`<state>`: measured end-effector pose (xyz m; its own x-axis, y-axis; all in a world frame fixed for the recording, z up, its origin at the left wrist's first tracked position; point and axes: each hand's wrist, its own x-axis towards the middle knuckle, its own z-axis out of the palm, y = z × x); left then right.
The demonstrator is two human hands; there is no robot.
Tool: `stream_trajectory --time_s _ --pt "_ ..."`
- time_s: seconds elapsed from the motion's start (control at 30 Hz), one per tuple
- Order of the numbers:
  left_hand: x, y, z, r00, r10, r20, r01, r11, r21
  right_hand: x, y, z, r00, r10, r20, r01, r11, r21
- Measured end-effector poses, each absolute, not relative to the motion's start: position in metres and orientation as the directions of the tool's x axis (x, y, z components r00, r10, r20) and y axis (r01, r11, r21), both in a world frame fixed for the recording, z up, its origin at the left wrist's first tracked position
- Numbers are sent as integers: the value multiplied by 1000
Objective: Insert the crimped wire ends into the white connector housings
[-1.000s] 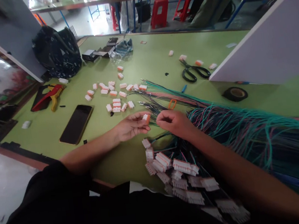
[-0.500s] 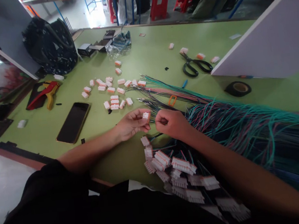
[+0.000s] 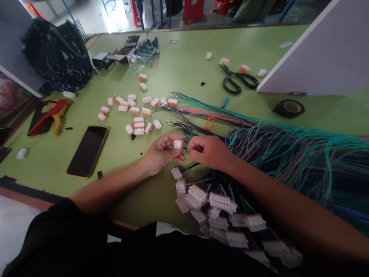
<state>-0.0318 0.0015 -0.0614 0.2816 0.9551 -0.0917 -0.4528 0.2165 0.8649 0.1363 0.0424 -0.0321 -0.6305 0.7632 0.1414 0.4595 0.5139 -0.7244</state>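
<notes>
My left hand (image 3: 165, 153) is closed in a pinch around a small white connector housing (image 3: 177, 144), held just above the green tabletop. Close beside it on the right, my right hand (image 3: 207, 151) has its fingers curled together; whatever is between the fingertips is hidden. Loose wires with metal terminals (image 3: 178, 123) lie behind both hands, their tips pointing left. Below my hands, several white-and-orange connectors (image 3: 197, 195) with wires in them are piled near my body. More loose connector housings (image 3: 138, 120) are scattered beyond my left hand.
A large bundle of green, pink and dark wires (image 3: 281, 145) covers the right side. Black scissors (image 3: 236, 79) and black tape (image 3: 288, 108) lie farther back. On the left are a phone (image 3: 88, 151), a red-and-yellow tool (image 3: 53, 115) and a dark bag (image 3: 57, 55). A pale panel (image 3: 324, 47) stands at right.
The connector in my left hand has turned slightly, showing less of its orange edge. Both hands stay close together. The whole view has shifted a little.
</notes>
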Motion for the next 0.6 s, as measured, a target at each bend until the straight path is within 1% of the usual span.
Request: stream_trajectory --time_s 0.17,0.33,0.47,0.6 --pt "-32 2 -62 276 958 -80 -437 199 877 137 43 -33 -646 750 141 441 518 -733" --pt "-31 1 -65 317 942 -107 -412 238 879 135 45 -34 -676 721 151 437 557 -706" --pt "-30 1 -64 308 942 -136 -404 259 878 133 43 -35 -679 718 152 442 565 -697" --pt "-28 0 -63 303 943 -136 -398 255 881 133 42 -31 -672 732 108 479 541 -691"
